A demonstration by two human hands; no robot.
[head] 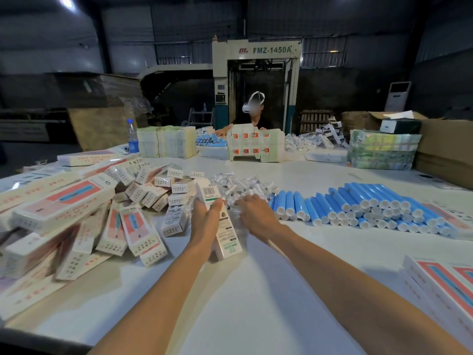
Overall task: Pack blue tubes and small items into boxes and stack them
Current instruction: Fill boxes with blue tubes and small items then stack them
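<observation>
One carton [226, 237], probably light and crushable, is clasped mid-length by the left grip [206, 213]; the right grip [252, 210] rests among slippery-looking packets [238, 183], hold unclear.

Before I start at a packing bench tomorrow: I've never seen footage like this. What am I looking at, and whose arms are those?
No machine here: one camera worn on a person's head looks forward and down, so both bare arms are the wearer's. The left hand grips a long white box. The right hand reaches into a heap of small clear-wrapped items; whether it holds one is hidden. On the white table, blue tubes lie to the right and a pile of boxes to the left. Another person works opposite.
</observation>
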